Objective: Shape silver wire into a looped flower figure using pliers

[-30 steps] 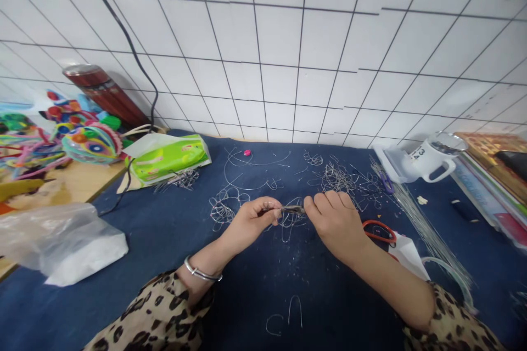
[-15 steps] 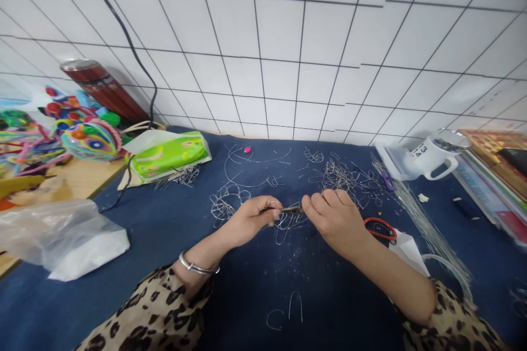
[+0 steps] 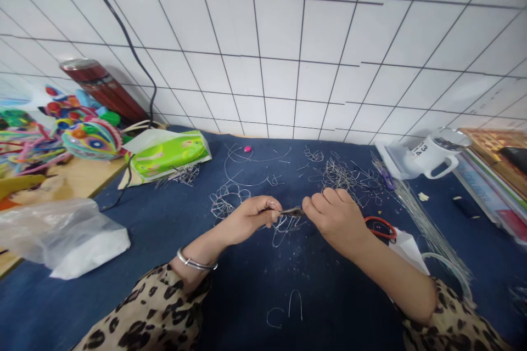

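Both hands are closed tight at the middle of the blue cloth: my right hand grasps small pliers, and my left hand pinches a wire piece at their tip, just above a tangle of bent wire shapes.

Far right, a white mug; I can't make out its contents. Near left, a clear plastic bag with something white inside. Far left, a green tissue pack.

Red-handled scissors lie just right of my right hand, partly hidden by it, and a bundle of straight wires runs beyond them.
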The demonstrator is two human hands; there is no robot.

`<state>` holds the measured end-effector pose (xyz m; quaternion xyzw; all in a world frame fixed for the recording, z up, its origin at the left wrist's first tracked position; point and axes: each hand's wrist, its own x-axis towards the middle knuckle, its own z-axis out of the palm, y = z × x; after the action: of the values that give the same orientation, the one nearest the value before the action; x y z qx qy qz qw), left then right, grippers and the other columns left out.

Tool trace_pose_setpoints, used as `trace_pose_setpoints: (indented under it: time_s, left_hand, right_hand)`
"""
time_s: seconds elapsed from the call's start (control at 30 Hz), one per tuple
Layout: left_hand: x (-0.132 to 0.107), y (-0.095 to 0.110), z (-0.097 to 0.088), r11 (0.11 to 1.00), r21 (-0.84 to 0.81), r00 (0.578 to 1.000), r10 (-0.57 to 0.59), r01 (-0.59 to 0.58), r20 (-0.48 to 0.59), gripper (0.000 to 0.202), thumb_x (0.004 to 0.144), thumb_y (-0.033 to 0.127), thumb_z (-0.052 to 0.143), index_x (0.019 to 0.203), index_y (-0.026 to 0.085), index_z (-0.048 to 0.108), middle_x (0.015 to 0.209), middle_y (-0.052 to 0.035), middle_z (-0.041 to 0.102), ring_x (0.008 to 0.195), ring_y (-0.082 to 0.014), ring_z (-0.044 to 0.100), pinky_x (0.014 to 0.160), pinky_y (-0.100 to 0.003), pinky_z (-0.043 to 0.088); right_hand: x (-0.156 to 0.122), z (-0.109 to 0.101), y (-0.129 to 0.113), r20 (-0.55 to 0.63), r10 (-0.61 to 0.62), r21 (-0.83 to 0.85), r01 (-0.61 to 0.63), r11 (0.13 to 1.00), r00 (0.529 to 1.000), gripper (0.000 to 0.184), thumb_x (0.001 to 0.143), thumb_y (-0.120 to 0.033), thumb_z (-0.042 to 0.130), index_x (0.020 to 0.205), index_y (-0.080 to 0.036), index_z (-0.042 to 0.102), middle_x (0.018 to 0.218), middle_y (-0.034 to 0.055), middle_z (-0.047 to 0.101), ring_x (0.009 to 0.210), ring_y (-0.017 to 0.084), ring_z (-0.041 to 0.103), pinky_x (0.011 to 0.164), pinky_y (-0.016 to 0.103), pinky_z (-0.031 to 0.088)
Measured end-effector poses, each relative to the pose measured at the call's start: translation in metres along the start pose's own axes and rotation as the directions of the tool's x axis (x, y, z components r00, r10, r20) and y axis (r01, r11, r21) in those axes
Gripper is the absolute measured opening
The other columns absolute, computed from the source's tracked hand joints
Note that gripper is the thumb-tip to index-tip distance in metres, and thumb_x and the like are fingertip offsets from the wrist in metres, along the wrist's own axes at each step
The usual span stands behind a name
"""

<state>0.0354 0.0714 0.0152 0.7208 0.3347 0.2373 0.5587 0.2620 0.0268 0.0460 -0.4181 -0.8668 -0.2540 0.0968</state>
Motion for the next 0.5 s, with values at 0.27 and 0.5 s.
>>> trace_pose_setpoints:
  time_s: [0.27, 0.5]
  left_hand:
    - [0.0003, -0.0018, -0.0007, 0.994, -0.104, 0.999, -0.010, 0.014, 0.042, 0.012, 0.085, 0.025, 0.051, 0.088, 0.014, 0.056, 0.072, 0.0007, 0.054, 0.062, -0.0098, 0.050, 0.061, -0.024, 0.042]
    - [-0.0010, 0.0012, -0.0030, 0.987, -0.157, 0.996, -0.015, 0.028, 0.086, 0.012, 0.085, 0.024, 0.051, 0.086, 0.013, 0.056, 0.070, 0.0010, 0.054, 0.061, -0.0093, 0.050, 0.060, -0.023, 0.040]
  right_hand:
    - [0.0008, 0.0001, 0.0004, 0.020, 0.015, 0.025, -0.015, 1.000, 1.000, 0.014, 0.087, -0.013, 0.044, 0.084, -0.018, 0.057, 0.068, 0.0013, 0.047, 0.068, 0.016, 0.034, 0.062, 0.034, 0.020]
    - [-0.0001, 0.0014, 0.0002, 0.053, 0.041, 0.078, -0.045, 0.996, 0.998, 0.015, 0.085, -0.012, 0.045, 0.075, -0.019, 0.053, 0.067, 0.0014, 0.047, 0.067, 0.016, 0.035, 0.061, 0.033, 0.020]
